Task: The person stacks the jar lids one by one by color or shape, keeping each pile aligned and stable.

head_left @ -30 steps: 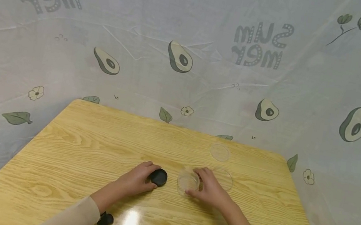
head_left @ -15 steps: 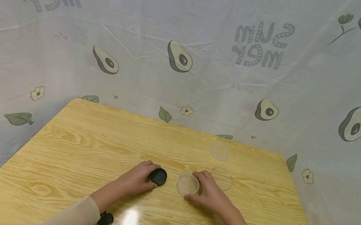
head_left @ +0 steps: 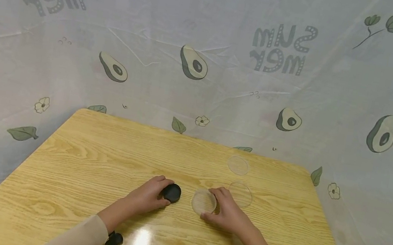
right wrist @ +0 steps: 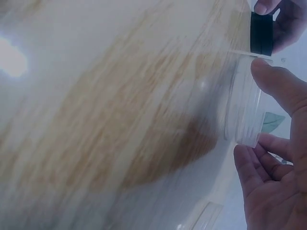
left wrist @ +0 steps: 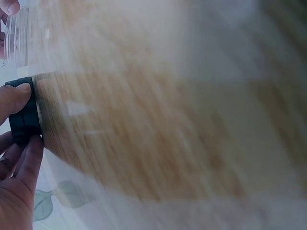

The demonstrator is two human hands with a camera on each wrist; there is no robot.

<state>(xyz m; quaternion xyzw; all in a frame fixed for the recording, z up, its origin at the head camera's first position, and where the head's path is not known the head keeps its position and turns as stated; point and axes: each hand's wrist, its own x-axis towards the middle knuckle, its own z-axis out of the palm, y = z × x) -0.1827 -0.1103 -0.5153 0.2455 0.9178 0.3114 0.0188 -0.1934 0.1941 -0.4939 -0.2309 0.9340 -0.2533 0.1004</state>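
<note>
My left hand [head_left: 149, 194] pinches a round black lid [head_left: 172, 193] between thumb and fingers on the wooden table. In the left wrist view the black lid [left wrist: 24, 112] shows a seam round its side, like two stacked pieces. Just to its right, my right hand [head_left: 227, 212] grips a stack of clear round dishes [head_left: 203, 202] by the edge. Side on in the right wrist view, the clear dishes [right wrist: 247, 103] show several rims, with the thumb above and fingertips below. A small gap lies between the black lid and the clear stack.
Behind the right hand lies another clear round dish [head_left: 243, 194], with a further clear disc [head_left: 238, 165] near the table's back edge. A printed avocado sheet [head_left: 148, 90] hangs behind the wooden table [head_left: 101, 146]. Glare shows near the front.
A clear piece in the right hand that sat a little offset a second ago now lies level on the stack. The left hand and black lid have stayed in place.
</note>
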